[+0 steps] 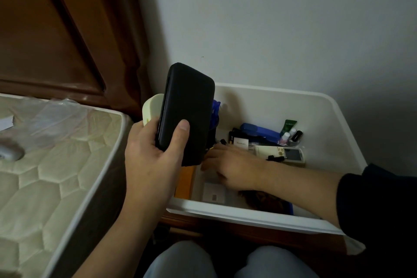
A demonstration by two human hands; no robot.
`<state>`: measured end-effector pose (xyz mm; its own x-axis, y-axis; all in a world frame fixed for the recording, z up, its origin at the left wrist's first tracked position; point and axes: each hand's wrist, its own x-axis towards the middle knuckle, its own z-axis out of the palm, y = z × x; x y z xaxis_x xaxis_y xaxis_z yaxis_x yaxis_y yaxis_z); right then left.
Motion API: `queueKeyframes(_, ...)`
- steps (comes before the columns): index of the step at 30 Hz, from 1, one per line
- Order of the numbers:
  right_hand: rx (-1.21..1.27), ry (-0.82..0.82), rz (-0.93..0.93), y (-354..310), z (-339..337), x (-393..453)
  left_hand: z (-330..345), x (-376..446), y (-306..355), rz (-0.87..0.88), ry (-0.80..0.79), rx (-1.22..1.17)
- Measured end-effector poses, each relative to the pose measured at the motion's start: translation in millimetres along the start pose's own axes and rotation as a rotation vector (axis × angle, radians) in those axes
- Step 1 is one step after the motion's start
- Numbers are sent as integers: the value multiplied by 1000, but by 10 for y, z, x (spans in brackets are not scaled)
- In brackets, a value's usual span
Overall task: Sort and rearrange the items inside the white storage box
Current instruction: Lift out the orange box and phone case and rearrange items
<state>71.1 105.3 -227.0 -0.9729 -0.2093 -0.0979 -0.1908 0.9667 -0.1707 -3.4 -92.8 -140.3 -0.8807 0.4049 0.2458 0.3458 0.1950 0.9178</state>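
— What does the white storage box (pixel 259 215) look like?
— Glossy white plastic with rounded corners and a wide rim, set against the pale wall (pixel 270 18) beside the bed. Its contents crowd the far side: a blue case (pixel 259 131), a green tube (pixel 288 126), small nail polish bottles (pixel 293 136), a cream remote (pixel 269 150) and a small grey-screened device (pixel 293 154). An orange item (pixel 184 184) stands along the left wall, and a white card (pixel 213 192) lies on the bottom.
— And the hands?
— The left hand (pixel 155 153) is closed around a black case (pixel 187 110), thumb across its front, holding it upright over the box's left edge; a cream object (pixel 152 108) is tucked behind it. The right hand (pixel 230 165) reaches palm-down into the box, fingers spread loosely; whether it grips anything, I cannot tell.
— Around that?
— A quilted mattress (pixel 56 165) on the left, and a brown wooden headboard (pixel 56 29) behind it.
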Motion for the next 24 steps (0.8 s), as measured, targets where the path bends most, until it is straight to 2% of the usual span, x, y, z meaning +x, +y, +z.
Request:
queueKeyframes(3, 51, -22, -1, -74, -30, -7, 2, 9, 5, -5, 0, -4)
queueKeyframes(7, 82, -284, 45, -143, 11, -7, 3, 13, -15, -34, -34, -19)
queueKeyframes(10, 27, -279, 84, -210, 91, 49, 4, 6, -4, -25, -17, -21)
queueKeyframes(14, 311, -329, 315, -252, 33, 185, -3, 8, -12, -28, -26, -29)
queueKeyframes(17, 534, -327, 385, -230, -64, 169, -12, 18, -25, -39, -31, -18)
queueKeyframes(22, 419, -269, 447, -287, -44, 95, -4, 16, -40, -46, -49, -23)
queueKeyframes(24, 329, -300, 467, -282, -9, 102, -6, 14, -32, -45, -40, -26)
